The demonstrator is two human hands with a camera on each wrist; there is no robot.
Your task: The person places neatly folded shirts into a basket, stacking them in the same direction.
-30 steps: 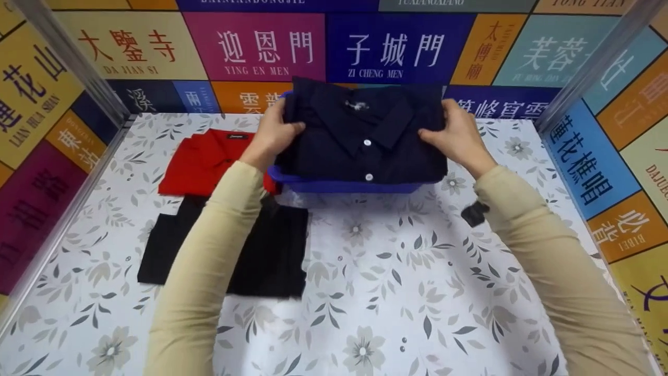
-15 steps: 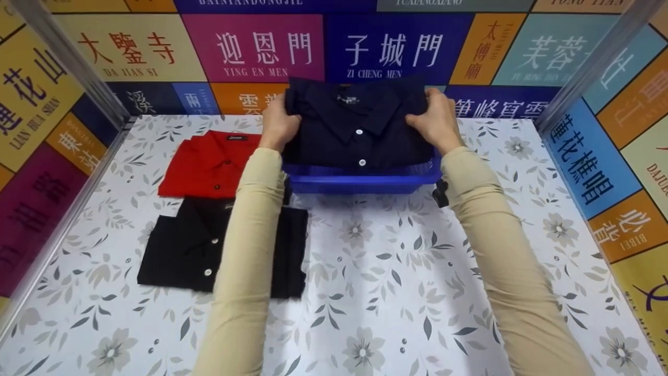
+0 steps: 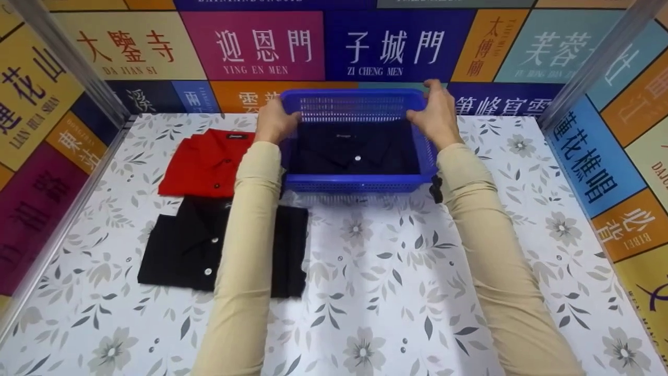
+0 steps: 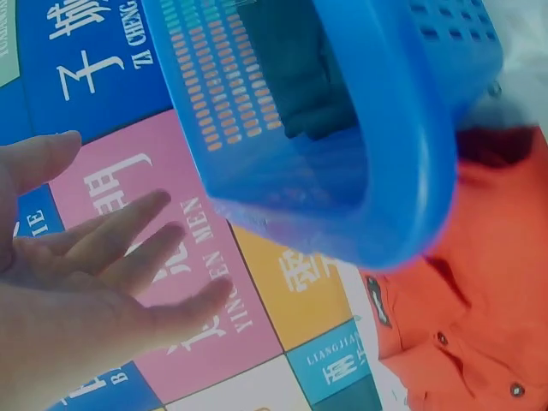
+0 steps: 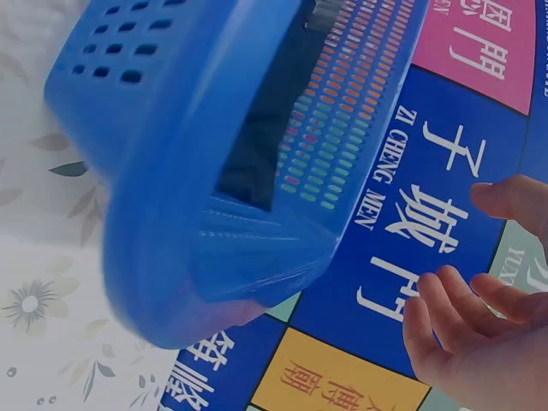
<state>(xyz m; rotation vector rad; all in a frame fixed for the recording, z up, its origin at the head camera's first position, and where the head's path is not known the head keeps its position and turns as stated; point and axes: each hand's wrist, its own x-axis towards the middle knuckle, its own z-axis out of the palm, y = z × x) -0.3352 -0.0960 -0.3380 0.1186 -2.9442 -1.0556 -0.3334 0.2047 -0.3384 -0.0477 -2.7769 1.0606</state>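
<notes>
With left hand [image 3: 272, 122] and right hand [image 3: 439, 119] loosely spread, holding nothing, at the blue basket [image 3: 360, 180]'s nine and three o'clock, I best withdraw outward, sparing the navy shirt [image 3: 355, 149].

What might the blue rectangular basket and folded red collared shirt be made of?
The blue rectangular slotted basket looks like semi-gloss moulded plastic: smooth rim with a sheen, regular openings. The folded red collared shirt looks like matte cloth, softly creased; fibre unclear.
</notes>
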